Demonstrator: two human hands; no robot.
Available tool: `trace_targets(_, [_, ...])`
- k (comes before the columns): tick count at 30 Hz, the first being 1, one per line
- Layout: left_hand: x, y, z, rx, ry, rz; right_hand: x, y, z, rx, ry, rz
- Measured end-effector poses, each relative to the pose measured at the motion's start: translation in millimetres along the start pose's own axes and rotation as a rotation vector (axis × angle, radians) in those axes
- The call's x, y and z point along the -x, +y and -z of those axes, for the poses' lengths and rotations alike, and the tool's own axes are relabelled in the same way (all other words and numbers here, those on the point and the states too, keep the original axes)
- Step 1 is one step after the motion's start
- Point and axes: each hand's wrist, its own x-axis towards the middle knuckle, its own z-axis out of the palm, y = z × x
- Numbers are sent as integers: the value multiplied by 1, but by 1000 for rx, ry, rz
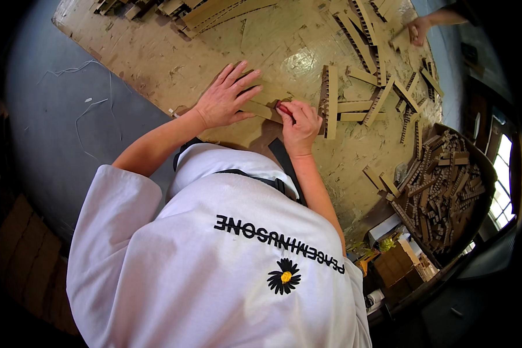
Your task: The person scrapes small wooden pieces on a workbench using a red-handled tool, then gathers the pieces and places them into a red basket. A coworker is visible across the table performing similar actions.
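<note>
My left hand lies over the worktable with its fingers stretched out and slightly spread. Its thumb side rests at one end of a flat brown cardboard strip. At the strip's other end, my right hand is closed around a small red tool; whether it has a blade or tip is hidden by the fingers. Just right of that hand lies an upright-looking honeycomb-edged cardboard strip, apart from it.
Loose cardboard strips are scattered over the right of the brown table. More pieces are stacked at the far left. A large container of cut pieces stands at right. Another person's hand reaches in at far right.
</note>
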Motion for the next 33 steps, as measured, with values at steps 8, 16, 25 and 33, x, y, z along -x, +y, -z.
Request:
trace_targets(8, [0, 1, 6, 39, 23, -25, 3, 2, -3, -21, 3, -7])
trace_targets(16, [8, 8, -2, 10, 167, 136, -1, -3, 3, -154, 24, -78])
trace_targets(25, [13, 11, -13, 35, 148, 216, 20, -7, 33, -273, 74, -192])
trace_targets(33, [13, 11, -10, 67, 160, 231, 22, -11, 20, -177, -31, -26])
